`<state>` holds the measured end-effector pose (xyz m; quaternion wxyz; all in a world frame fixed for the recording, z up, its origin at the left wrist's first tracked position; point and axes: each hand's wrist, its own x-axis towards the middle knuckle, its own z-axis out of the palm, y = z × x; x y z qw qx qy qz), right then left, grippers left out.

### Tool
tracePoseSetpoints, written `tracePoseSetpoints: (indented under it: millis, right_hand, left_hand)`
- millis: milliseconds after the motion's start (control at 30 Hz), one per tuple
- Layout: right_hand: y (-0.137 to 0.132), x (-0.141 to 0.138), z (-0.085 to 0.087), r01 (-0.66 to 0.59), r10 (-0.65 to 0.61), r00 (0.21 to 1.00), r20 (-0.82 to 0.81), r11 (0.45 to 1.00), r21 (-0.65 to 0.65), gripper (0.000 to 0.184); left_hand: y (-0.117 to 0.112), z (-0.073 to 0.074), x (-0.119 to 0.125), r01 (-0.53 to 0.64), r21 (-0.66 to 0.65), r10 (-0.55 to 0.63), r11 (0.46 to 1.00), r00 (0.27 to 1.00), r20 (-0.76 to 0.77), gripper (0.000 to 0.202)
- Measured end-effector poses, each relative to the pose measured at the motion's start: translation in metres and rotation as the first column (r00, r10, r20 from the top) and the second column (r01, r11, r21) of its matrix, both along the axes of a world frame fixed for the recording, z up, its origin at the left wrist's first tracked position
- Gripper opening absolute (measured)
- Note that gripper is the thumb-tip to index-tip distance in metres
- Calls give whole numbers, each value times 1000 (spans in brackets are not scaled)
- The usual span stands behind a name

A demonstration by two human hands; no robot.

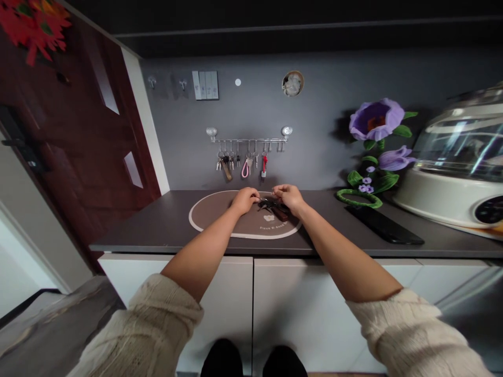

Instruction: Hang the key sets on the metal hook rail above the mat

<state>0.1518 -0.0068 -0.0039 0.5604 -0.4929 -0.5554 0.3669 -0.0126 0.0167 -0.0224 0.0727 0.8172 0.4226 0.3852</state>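
A bunch of keys [266,206] with dark parts and a brown fob [280,213] lies on the oval brown mat [214,217]. From the left, my left hand [245,200] pinches a thin metal part at the edge of this bunch. My right hand [288,197] is closed in a pinch just above the right side of the keys. What sits between its fingertips is too small to make out. Behind both hands, more keys [231,162], a pink loop [245,168] and a red key holder [264,166] hang from a hook rail [249,140].
To the right on the counter [141,222] are a black phone-like slab [387,225], a purple flower decoration [377,125] with a green base and a large cream appliance [451,183] with a clear cover. A dark red door [78,115] stands at left. White cabinets [220,293] are below.
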Motion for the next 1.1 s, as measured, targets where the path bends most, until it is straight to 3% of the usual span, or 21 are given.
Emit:
tracePoseSetpoints:
  millis: [200,333,433,767,1100]
  right_hand:
    - [-1,-1,0,-35,35,999,-13,999,-11,6]
    - [-2,-2,0,-55,55,998,-22,998,-7,6]
    - [-1,-2,0,-68,68,998,-10,998,11,4]
    - [-5,-4,1,-212,212,977,12,973,93,17]
    - [-11,-6,6,-221,220,975,21,966,132,28]
  left_hand:
    - [-1,1,2,95,-195,-32,976,952,303,3]
    - [-4,2,5,245,-362,8,899,820,573,2]
    - [-8,5,6,309,-402,57,862,728,683,9]
    - [-15,13,5,404,-379,54,833,621,782,18]
    - [-20,18,9,448,-296,-4,844,557,830,23]
